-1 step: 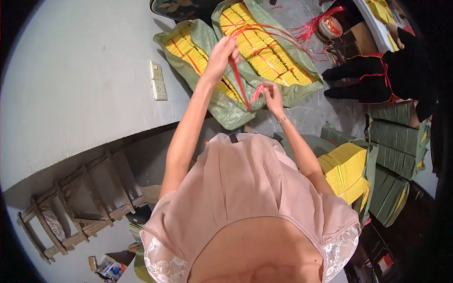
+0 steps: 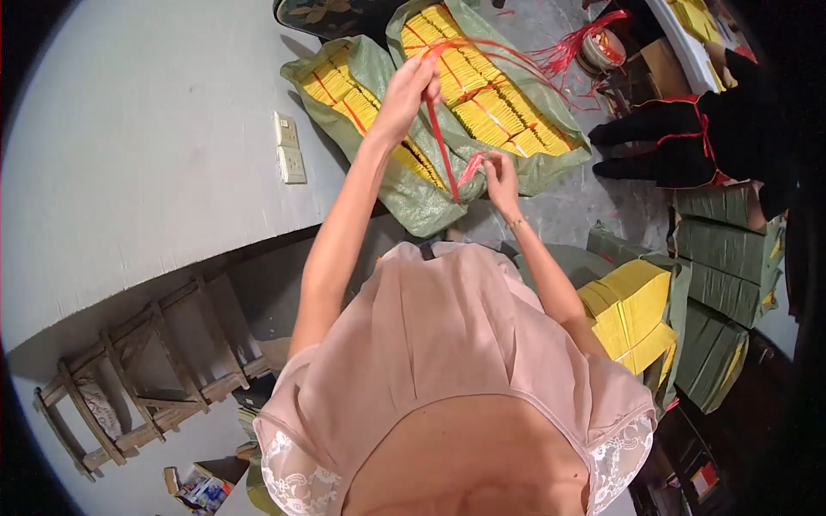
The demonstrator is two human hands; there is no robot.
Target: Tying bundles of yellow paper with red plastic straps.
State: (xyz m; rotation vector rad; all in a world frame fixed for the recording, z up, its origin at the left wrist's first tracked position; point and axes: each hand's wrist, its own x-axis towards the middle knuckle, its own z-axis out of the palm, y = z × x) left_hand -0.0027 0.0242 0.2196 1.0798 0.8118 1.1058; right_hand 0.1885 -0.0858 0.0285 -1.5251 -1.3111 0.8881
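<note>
Red string (image 2: pixel 440 146), pinched taut by both hands, left (image 2: pixel 404 90), right (image 2: pixel 499 172); yellow paper bundles (image 2: pixel 482 95) in green sacks (image 2: pixel 413 202) beneath

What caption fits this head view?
Left hand and right hand stretch a red string above green sacks of yellow paper bundles.

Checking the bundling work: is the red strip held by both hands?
Yes, the left hand grips the red strip high up while the right hand pinches its lower end.
</note>
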